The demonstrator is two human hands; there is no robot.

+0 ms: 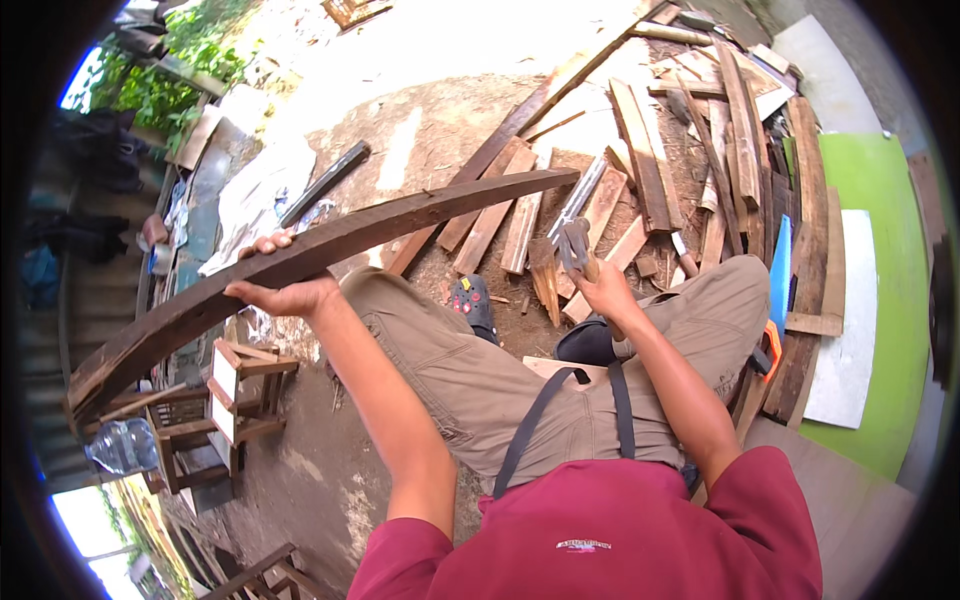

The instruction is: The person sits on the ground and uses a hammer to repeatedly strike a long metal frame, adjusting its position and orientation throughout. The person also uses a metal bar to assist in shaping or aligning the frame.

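My left hand grips a long dark wooden plank from below, with fingertips showing over its far edge. The plank slants from the lower left up toward the middle, raised over my left knee. My right hand is closed round the handle of a hammer, whose metal head points up. Most of the handle is hidden by the fingers. The hammer is apart from the plank and above my right shin.
Several cut boards lie on the ground before me, with a wood pile at the right. A saw with an orange and black handle is beside my right knee. Small wooden stools and a clear plastic jug stand left.
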